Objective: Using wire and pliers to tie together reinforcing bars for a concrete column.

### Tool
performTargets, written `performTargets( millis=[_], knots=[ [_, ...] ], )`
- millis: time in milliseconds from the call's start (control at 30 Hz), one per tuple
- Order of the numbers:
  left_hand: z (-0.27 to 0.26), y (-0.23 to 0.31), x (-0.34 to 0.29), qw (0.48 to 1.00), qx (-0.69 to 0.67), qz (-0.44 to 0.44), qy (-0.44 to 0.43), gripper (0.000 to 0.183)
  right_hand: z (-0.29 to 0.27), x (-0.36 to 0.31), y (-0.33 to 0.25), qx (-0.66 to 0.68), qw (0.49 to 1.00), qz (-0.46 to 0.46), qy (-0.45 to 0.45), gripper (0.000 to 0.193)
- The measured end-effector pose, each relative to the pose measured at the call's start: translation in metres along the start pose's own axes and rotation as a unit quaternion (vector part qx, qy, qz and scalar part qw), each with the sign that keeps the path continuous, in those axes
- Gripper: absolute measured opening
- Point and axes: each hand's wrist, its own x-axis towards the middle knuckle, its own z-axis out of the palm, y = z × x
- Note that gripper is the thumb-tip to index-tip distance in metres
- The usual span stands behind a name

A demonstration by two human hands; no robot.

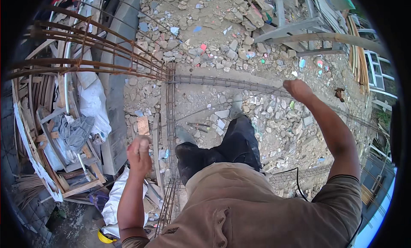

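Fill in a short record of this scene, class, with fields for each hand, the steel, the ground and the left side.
Left hand: raised, fingers bent; nothing clearly held
Right hand: fingers curled; in line with the long rebar cage, contact unclear
Steel: rusty column bars at upper left meet that cage
Ground: broken rubble
Left side: white sheeting, grey cloth, rounded yellow object

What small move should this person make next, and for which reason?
Perhaps ease the left boot slightly away from the steel bar cage before turning. The boot stands close beside it and loose rubble lies around, so a stumble seems possible, especially with the left hand and right hand held out to the sides.
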Motion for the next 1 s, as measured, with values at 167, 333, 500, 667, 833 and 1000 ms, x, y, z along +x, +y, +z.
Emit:
performTargets(
  millis=[167, 333, 500, 667, 833, 1000],
  knots=[
    [-0.014, -0.189, 0.041, 0.909, 0.376, -0.180, -0.011, 0.036, 0.004, -0.049, -0.132, 0.430, 0.772, -0.397, -0.250, 0.024],
    [0.146, -0.089, 0.001, 0.803, 0.301, -0.171, -0.485, 0.028, -0.041, 0.067, 0.034, 0.592, 0.787, -0.106, 0.136, 0.036],
    [0.193, -0.063, -0.010, 0.898, 0.183, -0.144, -0.373, 0.025, 0.131, 0.154, 0.173, 0.280, 0.957, -0.022, 0.066, 0.023],
    [0.151, -0.186, -0.052, 0.667, 0.341, -0.275, -0.603, 0.043, 0.255, 0.181, 0.004, 0.295, 0.931, -0.191, -0.095, 0.022],
    [0.308, -0.251, 0.001, 0.815, -0.004, -0.239, -0.529, 0.080, 0.307, 0.196, -0.176, 0.316, 0.842, -0.394, -0.191, 0.019],
    [0.409, -0.318, 0.025, 0.741, -0.312, -0.553, -0.217, 0.030, 0.359, 0.322, -0.252, 0.384, 0.882, -0.275, -0.011, 0.018]
  ],
)
